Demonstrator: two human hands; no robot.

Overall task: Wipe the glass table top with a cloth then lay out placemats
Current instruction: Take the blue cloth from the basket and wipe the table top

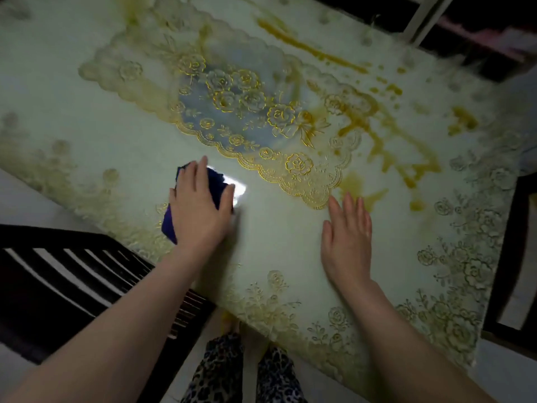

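Cloth [170, 221]: dark blue, folded, on the tabletop's near-left part, mostly under the palm.
Left hand [200, 207]: flat grip, fingers straight, pressing the cloth down, apparently to wipe.
Right hand [347, 234]: released, flat on the glass, likely bracing.
Tabletop [276, 228]: glass, yellow smears far right unwiped.
Placemat [232, 112]: gold lace, centre, beyond both hands.
Chair [58, 280]: dark, slatted, left.

A dark slatted chair [58, 274] is standing at the left edge. Yellow-brown smears [406, 158] are streaking the right side. Leopard-print trousers [223, 370] are showing below.
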